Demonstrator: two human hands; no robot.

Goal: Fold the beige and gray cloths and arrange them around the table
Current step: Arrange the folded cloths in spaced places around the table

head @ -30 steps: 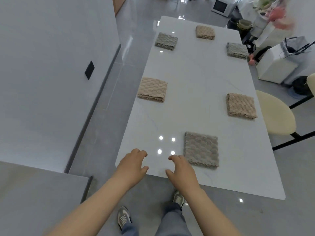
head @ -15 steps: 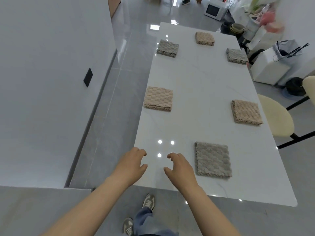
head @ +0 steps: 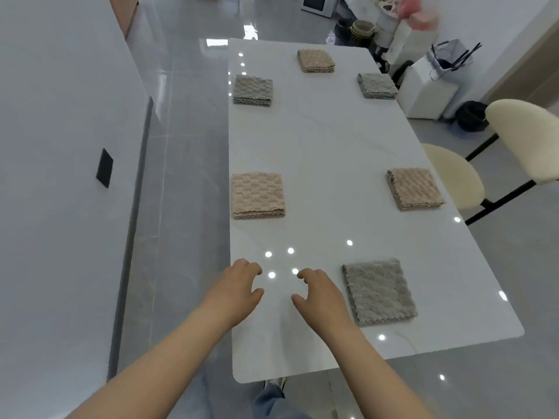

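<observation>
Head view showed three beige cloths (head: 257, 195) and three gray cloths (head: 379, 291) lying folded along the edges of the table (head: 326, 146). Left hand (head: 239, 291) and right hand (head: 320, 297) hovered over the table's near end, fingers loosely curled, holding nothing. Arranging seemed complete; next would be only straightening, if anything.

Both my forearms reach forward, bare; my left hand (head: 239, 290) and right hand (head: 322, 294) hover side by side, fingers loosely curled, holding nothing.
</observation>
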